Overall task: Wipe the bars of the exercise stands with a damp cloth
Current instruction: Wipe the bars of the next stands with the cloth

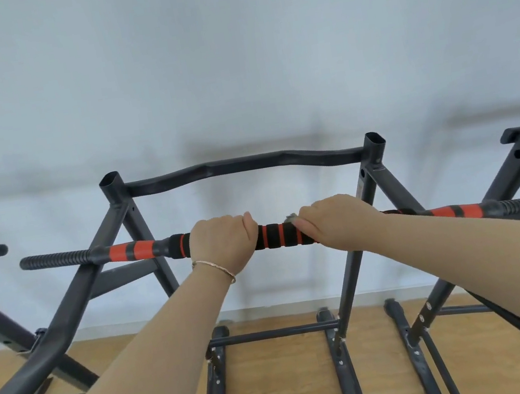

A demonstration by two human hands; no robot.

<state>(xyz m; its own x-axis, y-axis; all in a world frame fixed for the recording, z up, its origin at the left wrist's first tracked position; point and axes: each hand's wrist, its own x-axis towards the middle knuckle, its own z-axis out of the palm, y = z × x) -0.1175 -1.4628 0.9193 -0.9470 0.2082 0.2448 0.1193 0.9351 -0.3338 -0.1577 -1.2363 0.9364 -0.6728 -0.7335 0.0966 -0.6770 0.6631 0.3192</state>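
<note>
On the near padded bar (pixel 275 235), the left hand (pixel 225 241) wraps tight, steadying it; the right hand (pixel 334 222) seemingly clamps a grey cloth (pixel 291 218) against the foam.

Bright, soft, even light. Faint, blurred shadows of the stand (pixel 240 166) fall on the wall (pixel 228 48) behind it. Wide-angle distortion splays straight lines toward the edges; detail is slightly soft throughout.

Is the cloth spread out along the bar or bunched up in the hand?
Bunched, it seems: only a small grey tuft of cloth shows beside the right hand, which grips it against the padded bar.
</note>
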